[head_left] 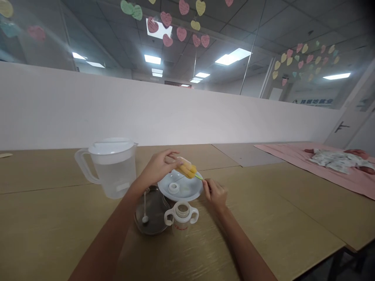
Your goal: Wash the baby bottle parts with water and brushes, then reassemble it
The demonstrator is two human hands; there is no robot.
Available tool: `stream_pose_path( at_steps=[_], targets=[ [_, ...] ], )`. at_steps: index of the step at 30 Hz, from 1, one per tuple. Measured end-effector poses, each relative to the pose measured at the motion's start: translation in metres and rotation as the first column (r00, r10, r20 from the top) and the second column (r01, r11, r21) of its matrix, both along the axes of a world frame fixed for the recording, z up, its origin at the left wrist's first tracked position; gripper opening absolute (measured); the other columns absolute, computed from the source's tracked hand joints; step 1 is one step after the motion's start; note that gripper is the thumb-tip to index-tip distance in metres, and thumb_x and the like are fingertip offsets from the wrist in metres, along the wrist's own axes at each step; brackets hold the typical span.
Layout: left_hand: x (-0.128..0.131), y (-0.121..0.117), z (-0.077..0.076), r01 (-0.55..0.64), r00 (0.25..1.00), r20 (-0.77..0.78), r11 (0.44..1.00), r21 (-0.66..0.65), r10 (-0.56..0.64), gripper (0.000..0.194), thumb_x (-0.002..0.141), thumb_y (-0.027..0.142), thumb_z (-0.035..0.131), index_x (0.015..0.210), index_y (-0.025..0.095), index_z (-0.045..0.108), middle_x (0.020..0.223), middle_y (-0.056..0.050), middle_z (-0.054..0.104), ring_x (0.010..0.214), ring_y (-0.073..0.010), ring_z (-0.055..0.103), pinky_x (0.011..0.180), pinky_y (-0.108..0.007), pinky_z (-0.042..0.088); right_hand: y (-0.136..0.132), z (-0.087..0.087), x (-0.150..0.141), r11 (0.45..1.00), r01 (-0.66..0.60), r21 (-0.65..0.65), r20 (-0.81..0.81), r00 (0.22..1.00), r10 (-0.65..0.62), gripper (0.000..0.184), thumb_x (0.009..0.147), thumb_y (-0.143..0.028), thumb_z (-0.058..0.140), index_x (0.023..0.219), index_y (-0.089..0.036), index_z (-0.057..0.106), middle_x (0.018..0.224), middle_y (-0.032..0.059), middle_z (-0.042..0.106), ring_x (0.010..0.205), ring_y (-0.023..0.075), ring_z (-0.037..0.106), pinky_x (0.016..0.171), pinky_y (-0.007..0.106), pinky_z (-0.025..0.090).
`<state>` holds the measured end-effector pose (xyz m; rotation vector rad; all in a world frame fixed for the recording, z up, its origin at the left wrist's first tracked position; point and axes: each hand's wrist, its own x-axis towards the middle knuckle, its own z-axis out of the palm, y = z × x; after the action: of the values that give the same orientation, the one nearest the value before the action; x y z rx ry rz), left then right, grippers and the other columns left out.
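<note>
My left hand (159, 166) is closed around the yellow sponge head of a bottle brush (187, 169), held over a pale blue plate (190, 191). My right hand (215, 192) pinches the brush's thin green handle just right of the plate. A small white ring (174, 187) lies on the plate. A baby bottle with two white handles and no cap (181, 215) stands upright in front of the plate, nearest me. Left of it sits a dark round dish (152, 216) with a small white-tipped stick (145, 208) in it.
A clear lidded jug of water (111, 168) stands at the left on the wooden table (278, 218). At the far right a baby doll (340, 159) lies on a pink cloth (336, 175). A white partition wall (175, 113) runs behind the table.
</note>
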<state>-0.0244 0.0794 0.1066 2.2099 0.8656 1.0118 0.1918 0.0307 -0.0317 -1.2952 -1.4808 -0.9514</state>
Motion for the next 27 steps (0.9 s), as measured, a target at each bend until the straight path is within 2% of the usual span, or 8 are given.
stream_pose_path(
  at_steps=[4,7,9,11,13,14,21,27],
  targets=[
    [-0.022,0.003,0.009,-0.117,0.973,-0.163,0.958,0.263,0.164,0.043,0.073,0.028,0.058,0.115,0.023,0.053,0.117,-0.004,0.059,0.102,-0.0199,0.056,0.085,-0.031,0.047,0.0,0.001,0.003,0.998,0.062,-0.031,-0.005,0.998,-0.062,0.032,0.089,-0.029,0.045,0.062,-0.016,0.058,0.051,-0.0007,0.056,0.046,0.0075,0.046,0.05,0.022,0.026],
    [-0.036,0.005,0.008,-0.143,0.86,-0.417,0.923,0.357,0.295,0.049,0.069,0.014,0.056,0.117,0.021,0.052,0.12,-0.006,0.057,0.107,-0.0216,0.053,0.09,-0.032,0.042,0.0,0.0,0.004,0.997,0.07,-0.039,-0.028,0.997,-0.071,0.033,0.089,-0.028,0.044,0.062,-0.016,0.058,0.05,-0.0013,0.055,0.045,0.0072,0.045,0.05,0.022,0.026],
    [-0.038,0.007,0.002,-0.153,0.74,-0.603,0.948,0.28,0.298,0.052,0.064,0.014,0.062,0.115,0.02,0.054,0.114,-0.007,0.06,0.102,-0.0229,0.056,0.085,-0.031,0.044,0.0,-0.002,0.005,0.996,0.079,-0.044,-0.036,0.996,-0.081,0.033,0.089,-0.028,0.045,0.062,-0.016,0.058,0.049,-0.0017,0.054,0.045,0.0073,0.044,0.05,0.022,0.025],
    [-0.035,0.009,-0.006,-0.176,0.604,-0.764,0.973,0.15,0.227,0.051,0.058,0.02,0.069,0.108,0.02,0.058,0.106,-0.007,0.065,0.094,-0.0244,0.06,0.076,-0.029,0.047,0.0,-0.003,0.005,0.995,0.086,-0.049,-0.031,0.996,-0.088,0.032,0.089,-0.029,0.045,0.062,-0.016,0.058,0.049,-0.0019,0.054,0.045,0.0072,0.044,0.05,0.021,0.025],
    [-0.03,0.012,-0.014,-0.208,0.493,-0.852,0.974,0.084,0.178,0.045,0.055,0.025,0.072,0.098,0.019,0.063,0.101,-0.009,0.067,0.089,-0.0267,0.062,0.07,-0.03,0.048,0.0,-0.004,0.005,0.995,0.085,-0.05,-0.027,0.996,-0.087,0.032,0.089,-0.029,0.045,0.062,-0.016,0.058,0.049,-0.002,0.053,0.045,0.007,0.044,0.05,0.021,0.025],
    [-0.027,0.014,-0.018,-0.217,0.465,-0.868,0.973,0.081,0.176,0.041,0.055,0.025,0.072,0.095,0.018,0.064,0.1,-0.011,0.067,0.089,-0.0278,0.062,0.07,-0.03,0.048,0.0,-0.004,0.005,0.995,0.081,-0.05,-0.026,0.996,-0.083,0.032,0.089,-0.029,0.045,0.062,-0.016,0.058,0.049,-0.0021,0.053,0.045,0.0069,0.044,0.05,0.021,0.025],
    [-0.017,0.025,-0.036,-0.191,0.516,-0.836,0.977,0.099,0.186,0.035,0.059,0.025,0.067,0.093,0.019,0.062,0.098,-0.009,0.068,0.088,-0.0251,0.063,0.069,-0.028,0.048,-0.001,-0.002,0.003,0.997,0.06,-0.056,-0.029,0.998,-0.062,0.033,0.089,-0.029,0.045,0.062,-0.015,0.059,0.047,-0.0019,0.052,0.044,0.0065,0.044,0.049,0.021,0.025],
    [-0.018,0.035,-0.052,-0.187,0.579,-0.788,0.975,0.123,0.21,0.038,0.06,0.025,0.064,0.096,0.013,0.061,0.094,-0.016,0.068,0.084,-0.0294,0.064,0.067,-0.034,0.049,-0.001,-0.001,0.002,0.997,0.046,-0.067,-0.046,0.998,-0.049,0.034,0.089,-0.029,0.045,0.061,-0.015,0.059,0.047,-0.0019,0.052,0.044,0.0067,0.043,0.049,0.021,0.025]
  ],
)
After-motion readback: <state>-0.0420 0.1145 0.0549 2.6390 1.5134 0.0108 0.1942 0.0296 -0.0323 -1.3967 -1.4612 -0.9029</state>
